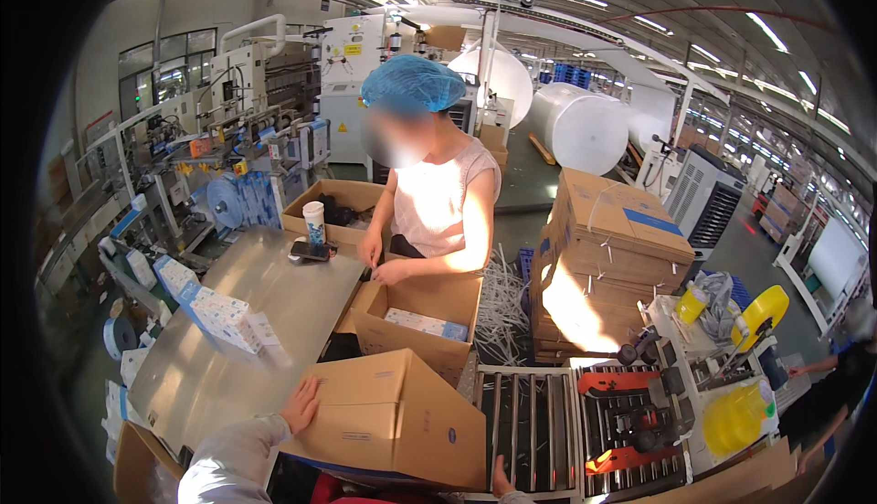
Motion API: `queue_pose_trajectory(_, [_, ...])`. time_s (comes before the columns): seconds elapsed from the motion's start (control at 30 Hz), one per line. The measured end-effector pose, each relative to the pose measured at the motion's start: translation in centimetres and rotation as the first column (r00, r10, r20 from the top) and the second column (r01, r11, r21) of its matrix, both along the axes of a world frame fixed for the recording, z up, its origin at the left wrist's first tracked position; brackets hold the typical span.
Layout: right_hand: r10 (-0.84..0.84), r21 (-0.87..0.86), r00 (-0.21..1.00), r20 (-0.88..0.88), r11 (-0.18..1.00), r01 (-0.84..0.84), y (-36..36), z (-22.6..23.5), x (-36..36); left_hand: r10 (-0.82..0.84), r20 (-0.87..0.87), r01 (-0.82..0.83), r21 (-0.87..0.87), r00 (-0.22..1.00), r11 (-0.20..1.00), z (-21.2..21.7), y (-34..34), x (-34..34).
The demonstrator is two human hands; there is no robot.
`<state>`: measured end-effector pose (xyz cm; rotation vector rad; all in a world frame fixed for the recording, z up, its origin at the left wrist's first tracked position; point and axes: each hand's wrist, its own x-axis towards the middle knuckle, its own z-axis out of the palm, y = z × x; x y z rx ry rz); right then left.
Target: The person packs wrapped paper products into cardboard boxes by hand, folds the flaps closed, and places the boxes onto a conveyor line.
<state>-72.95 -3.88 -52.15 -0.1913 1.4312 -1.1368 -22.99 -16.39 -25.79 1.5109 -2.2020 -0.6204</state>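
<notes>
A closed cardboard box (352, 403) lies in front of me, between the metal table and the roller conveyor. My left hand (300, 405) rests flat on its left end, fingers stretched out. Low at the box's right end is my right hand (501, 480); only part of it shows, with a digit pointing up beside the cardboard, and I cannot tell whether it touches. Just beyond stands an open carton (416, 344) with a white and blue printed pack (426, 323) inside. A co-worker in a blue hair cover (413, 82) holds both hands over that carton's far left corner.
A metal table (237, 280) on the left carries a row of printed packs (219, 315), a cup (314, 224) and a phone (311, 251). The roller conveyor (528, 431) runs right to a machine with orange parts (621, 381). Stacked flat cartons (603, 266) stand behind it.
</notes>
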Motion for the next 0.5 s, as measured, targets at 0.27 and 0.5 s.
queue_pose_trajectory(0.27, [0.344, -0.061, 0.891, -0.295, 0.924, -0.377, 3.2, 31.7, -1.6, 0.506, -0.709, 0.312, 0.685, 0.491, 0.658, -9.7, 1.0, 3.6])
queue_pose_trajectory(0.5, [0.874, 0.061, 0.255, -0.413, 0.305, -0.950, 0.6, 41.2, 16.3, 0.523, -0.519, 0.483, 0.848, 0.676, 0.218, -4.0, 2.7, -1.3])
